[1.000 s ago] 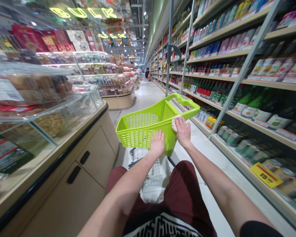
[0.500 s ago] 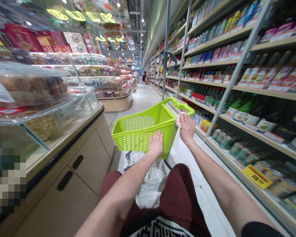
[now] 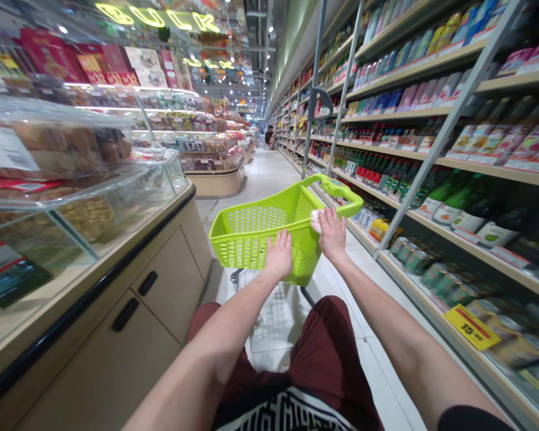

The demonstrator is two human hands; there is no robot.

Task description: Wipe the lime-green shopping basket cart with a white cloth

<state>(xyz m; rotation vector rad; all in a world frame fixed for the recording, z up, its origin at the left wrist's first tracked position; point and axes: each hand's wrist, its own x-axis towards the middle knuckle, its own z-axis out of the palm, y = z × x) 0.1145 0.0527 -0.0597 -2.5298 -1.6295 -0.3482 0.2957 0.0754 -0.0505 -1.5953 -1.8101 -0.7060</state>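
Note:
A lime-green shopping cart (image 3: 247, 242) with a perforated basket stands on the floor before my knees, its handle (image 3: 348, 203) toward the right. My left hand (image 3: 279, 254) lies flat on the near side of the basket, fingers stretched out, gripping nothing. Close to the handle end, my right hand (image 3: 332, 232) presses a crumpled white cloth (image 3: 315, 220) against the cart's upper rim. Part of the cloth is hidden beneath the fingers.
To the left runs a wooden display counter (image 3: 161, 287) with glass bins of packaged food. Tall shelves (image 3: 431, 161) of bottles and cans line the right. A seated person (image 3: 269, 136) is far down the aisle (image 3: 269, 170).
My right hand has slid the cloth a little left along the rim, away from the handle. My left hand stays on the basket side. The view has shifted slightly.

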